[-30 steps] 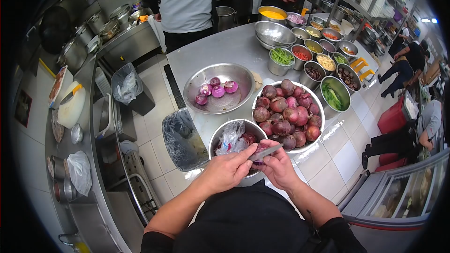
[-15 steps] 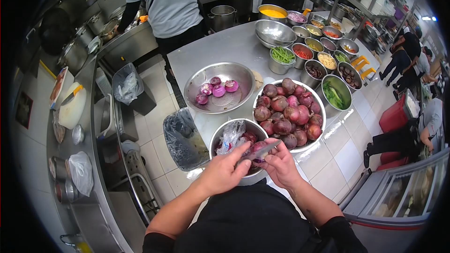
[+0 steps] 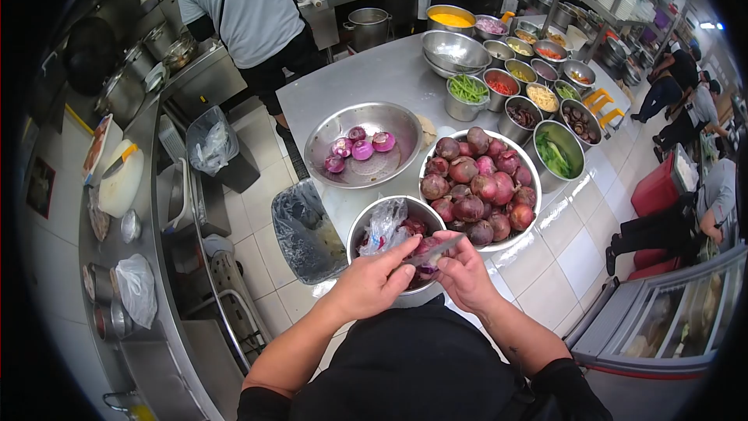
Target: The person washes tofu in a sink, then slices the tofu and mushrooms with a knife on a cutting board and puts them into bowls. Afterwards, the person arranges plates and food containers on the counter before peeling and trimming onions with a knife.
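Observation:
Over a metal bowl of onion peelings (image 3: 362, 245), my two hands work close together. My left hand (image 3: 375, 277) is closed around a knife (image 3: 442, 249), its blade slanting up to the right and its handle hidden in the grip. A red onion (image 3: 425, 260), partly covered by fingers and blade, is held in my right hand (image 3: 467, 271). Crumpled clear plastic (image 3: 385, 228) lies among the peelings. Just beyond, a white-rimmed bowl (image 3: 533, 214) is heaped with unpeeled red onions (image 3: 483, 187). Several peeled red onions (image 3: 361, 150) sit in a wide steel bowl (image 3: 321, 129).
Containers of cut vegetables, including green beans (image 3: 467, 90), crowd the far side of the steel table (image 3: 312, 93). A lined bin (image 3: 292, 222) stands left below it. A co-worker (image 3: 245, 15) is at the far left counter. A glass-topped freezer (image 3: 670, 312) is at right.
The co-worker at the far counter has shifted left and leans over. My hands stay over the bowl, with the knife and onion nearly in the same place.

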A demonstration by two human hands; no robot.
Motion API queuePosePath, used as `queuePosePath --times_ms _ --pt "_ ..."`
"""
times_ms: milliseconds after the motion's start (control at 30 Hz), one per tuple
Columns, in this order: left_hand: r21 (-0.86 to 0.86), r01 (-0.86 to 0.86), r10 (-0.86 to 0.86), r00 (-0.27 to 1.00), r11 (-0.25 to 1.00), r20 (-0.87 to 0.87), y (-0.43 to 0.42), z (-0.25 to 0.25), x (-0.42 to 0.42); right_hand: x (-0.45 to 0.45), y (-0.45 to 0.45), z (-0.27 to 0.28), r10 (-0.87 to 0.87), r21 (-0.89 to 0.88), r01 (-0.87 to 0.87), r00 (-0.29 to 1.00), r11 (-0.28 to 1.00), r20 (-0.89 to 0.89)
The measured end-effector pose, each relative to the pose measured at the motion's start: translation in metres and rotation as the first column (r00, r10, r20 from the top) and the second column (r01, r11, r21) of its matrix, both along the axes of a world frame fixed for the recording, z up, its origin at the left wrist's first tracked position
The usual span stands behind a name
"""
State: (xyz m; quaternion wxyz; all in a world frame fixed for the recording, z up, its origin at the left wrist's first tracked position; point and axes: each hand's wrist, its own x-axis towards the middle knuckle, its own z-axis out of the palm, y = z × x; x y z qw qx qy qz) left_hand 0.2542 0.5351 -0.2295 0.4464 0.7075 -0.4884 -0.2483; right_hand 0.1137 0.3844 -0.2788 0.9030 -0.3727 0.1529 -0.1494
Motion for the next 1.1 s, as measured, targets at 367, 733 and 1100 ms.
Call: queuePosePath --times_ms 367,733,1100 --pt "-0.021 0.002 -0.001 0.999 1.0 0.049 -0.002 -0.019 0.012 -0.001 0.001 -0.006 0.012 -0.009 -0.012 1.0 1.0 0.016" --pt "0.03 0.035 -0.039 0.99 0.999 0.133 -0.001 -0.009 -0.001 -0.004 0.002 -0.01 0.009 0.013 -0.01 0.998 1.0 0.064" --pt "0.037 0.031 -0.033 0.999 0.999 0.038 0.0 0.0 0.0 -0.003 0.003 -0.009 -0.009 -0.028 0.011 0.998 1.0 0.058"
